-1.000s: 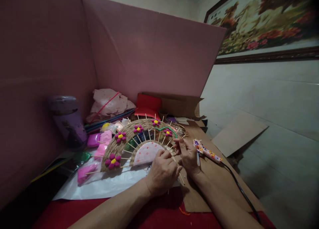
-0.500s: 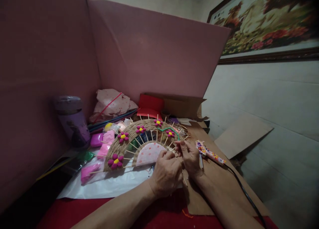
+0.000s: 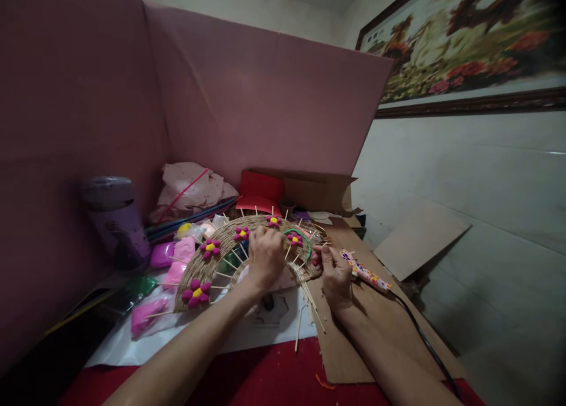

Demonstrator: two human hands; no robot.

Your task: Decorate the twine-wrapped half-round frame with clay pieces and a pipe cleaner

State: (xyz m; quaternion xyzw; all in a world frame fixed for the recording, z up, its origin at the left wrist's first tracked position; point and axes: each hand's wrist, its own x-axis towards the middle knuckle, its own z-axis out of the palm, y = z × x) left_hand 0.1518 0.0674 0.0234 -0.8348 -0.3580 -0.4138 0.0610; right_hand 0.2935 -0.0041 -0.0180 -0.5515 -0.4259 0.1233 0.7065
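Observation:
A half-round fan of wooden skewers woven with brown twine (image 3: pixel 221 241) lies on the table, dotted with pink and yellow clay flowers (image 3: pixel 194 293). My left hand (image 3: pixel 265 257) rests on the middle of the fan, fingers curled over the skewers near a green cord (image 3: pixel 297 235). My right hand (image 3: pixel 335 273) is at the fan's right end, fingers pinched together on the skewer tips there. What the pinch holds is too small to make out.
A spotted glue gun (image 3: pixel 365 271) with a black cable lies just right of my right hand on brown cardboard (image 3: pixel 354 347). Pink clay packets (image 3: pixel 145 314), a purple bottle (image 3: pixel 117 223), crumpled paper and a red box stand at the left and back. Pink boards wall the table.
My left hand has moved up from the fan's lower right edge onto its middle. The right hand stays at the right end. Loose skewers now show below the fan.

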